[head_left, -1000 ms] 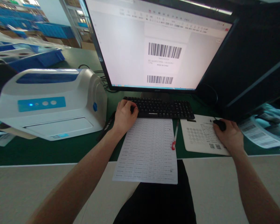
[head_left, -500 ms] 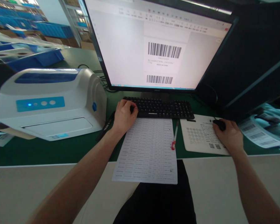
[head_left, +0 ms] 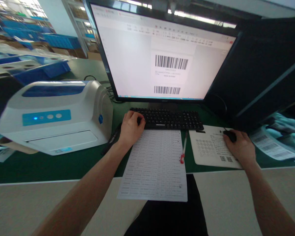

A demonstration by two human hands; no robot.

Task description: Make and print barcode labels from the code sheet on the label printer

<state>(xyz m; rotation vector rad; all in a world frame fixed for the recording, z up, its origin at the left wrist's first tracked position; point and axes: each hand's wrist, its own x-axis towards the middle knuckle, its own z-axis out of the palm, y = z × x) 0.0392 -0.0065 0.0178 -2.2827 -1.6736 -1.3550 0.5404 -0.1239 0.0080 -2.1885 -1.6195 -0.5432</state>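
My left hand (head_left: 132, 128) rests on the left end of a black keyboard (head_left: 172, 119). Its fingers are bent over the keys, with a dark gap showing between thumb and forefinger, and no held thing is visible. A black computer mouse (head_left: 230, 135) is under my right hand (head_left: 241, 147), whose fingers wrap over it on a white printed mouse pad (head_left: 206, 147). Between my arms lies a printed sheet of rows (head_left: 154, 167), overhanging the table's front edge. Along its right side is a pen with a red end (head_left: 184, 152). The monitor (head_left: 142, 65) displays two barcodes.
A white label printer (head_left: 56, 121) with a lit blue dot stands left of my left hand. Rolled barcode labels (head_left: 275, 144) lie right of my right hand. Behind the printer is a blue tray (head_left: 44, 73). A dark panel (head_left: 265, 65) rises at the right.
The camera view has tilted up a little, so everything sits lower in the picture. Both hands stay in place on the keyboard and the mouse. The screen shows the same barcodes.
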